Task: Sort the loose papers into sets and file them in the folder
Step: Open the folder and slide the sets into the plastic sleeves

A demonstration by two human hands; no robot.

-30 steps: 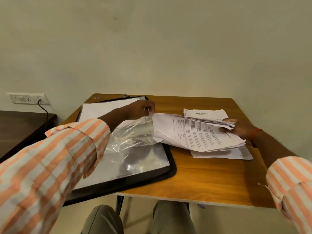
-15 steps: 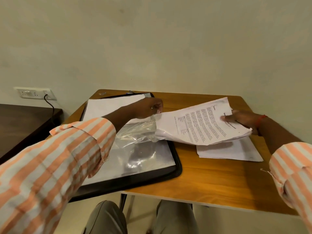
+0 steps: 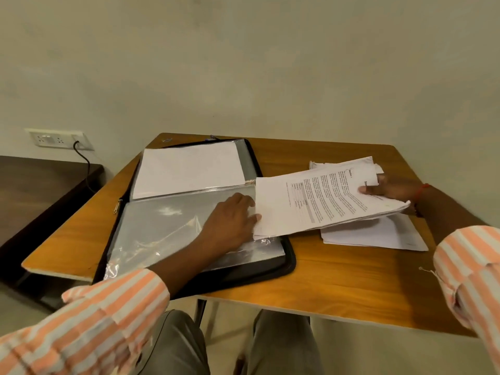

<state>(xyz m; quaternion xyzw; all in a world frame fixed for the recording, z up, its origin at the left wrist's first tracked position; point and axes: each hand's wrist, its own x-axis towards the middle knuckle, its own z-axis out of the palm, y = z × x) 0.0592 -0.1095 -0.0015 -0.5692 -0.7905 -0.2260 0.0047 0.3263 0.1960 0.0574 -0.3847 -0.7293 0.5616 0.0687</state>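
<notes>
Head view showed your right hand (image 3: 389, 189) gripping the sheaf (image 3: 311, 209) of printed papers at its far right end, thumb on top and fingers beneath. The sheaf's left edge reached over the rim of the open black folder (image 3: 289, 263) to the mouth of its clear sleeve (image 3: 162, 228). Your left hand (image 3: 230, 220) lay palm down on that sleeve with its fingertips at the papers' leading edge. The picture was too blurred to tell whether they pinched the plastic lip or merely pressed it. A second stack (image 3: 378, 236) lay on the table (image 3: 338, 288) under the raised sheaf, not yet filed.

The sheaf looked light but floppy. Held from one end only, it drooped toward the folder and its sheets had fanned slightly, so the leading corners seemed likely to snag or curl at the lip. You would probably have fared better holding it nearer the middle of its long edges, sheets squared together. The sleeve looked like thin, slick, crinkled film, the kind that clings shut. It wanted only its top layer lifted, close to the open edge. Gentle feeding seemed enough, since pushing hard risked creased pages or a split seam.
</notes>
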